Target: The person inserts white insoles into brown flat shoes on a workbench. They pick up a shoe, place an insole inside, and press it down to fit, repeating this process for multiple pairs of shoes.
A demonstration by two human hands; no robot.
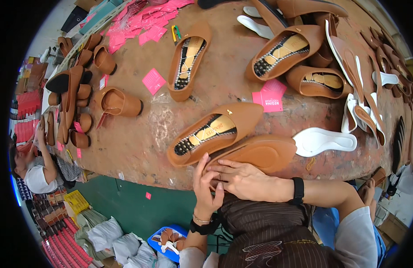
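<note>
At far left on the work surface (161, 123), a cluster of brown heeled shoes (72, 96) crowds the edge; to its right stands a single brown open-backed shoe (121, 103). Farther right lie a square pink tag (153, 81) and, on the far side, a heap of pink tags (141, 20). A brown pointed flat (188, 62) follows, a yellow-and-green cutter (175, 34) beside its far end. Nearer, at center, a second pointed flat (217, 134) lies aslant with its patterned insole uppermost. Just on its near side is the brown shoe piece (264, 154), its narrow end at the left, under the fingers of both hands. The left hand (207, 194) grasps this narrow end, fingers at its left edge and thumb to the right. The right hand (246, 178) lies over the piece's near side, fingers bent leftward onto the same end and meeting those of the left; whether they grip cannot be told. The broad end extends right, clear of the fingers, to a white insole (325, 142). Beyond, at far right, brown flats (284, 51) are piled above two overlapping pink tags (267, 102).
</note>
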